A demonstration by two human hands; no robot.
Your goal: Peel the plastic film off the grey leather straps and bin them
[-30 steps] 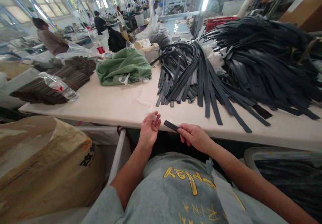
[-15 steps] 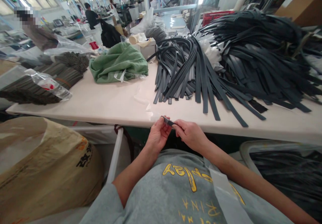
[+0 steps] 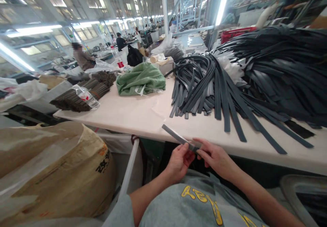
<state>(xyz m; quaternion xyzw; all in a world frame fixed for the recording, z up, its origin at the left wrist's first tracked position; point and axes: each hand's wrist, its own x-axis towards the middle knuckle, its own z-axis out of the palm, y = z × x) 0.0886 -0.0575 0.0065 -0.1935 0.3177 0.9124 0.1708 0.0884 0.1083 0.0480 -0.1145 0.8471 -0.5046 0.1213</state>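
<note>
A flat dark grey strip (image 3: pixel 175 134) is held between my two hands in front of the table's near edge, its free end pointing up and left over the tabletop. My left hand (image 3: pixel 180 160) pinches it between thumb and fingers. At the strip's lower right end, my right hand (image 3: pixel 213 155) is closed with thumb and fingers on it; part of that end is hidden by the fingers. Just beyond lies a pile of similar dark strips (image 3: pixel 201 84), several of them reaching toward the table's front edge.
On the pale table (image 3: pixel 133 113) lie a green cloth (image 3: pixel 141 79), a plastic bottle (image 3: pixel 87 97) and a brown bundle of strips (image 3: pixel 70 101). A larger heap of dark strips (image 3: pixel 288 74) covers the right. A big tan sack (image 3: pixel 76 172) stands at lower left. Other people sit far back.
My view has turned left and up. More of the strip now shows, its long end sticking out past my left hand toward the upper left, and my right fingers have shifted on it.
</note>
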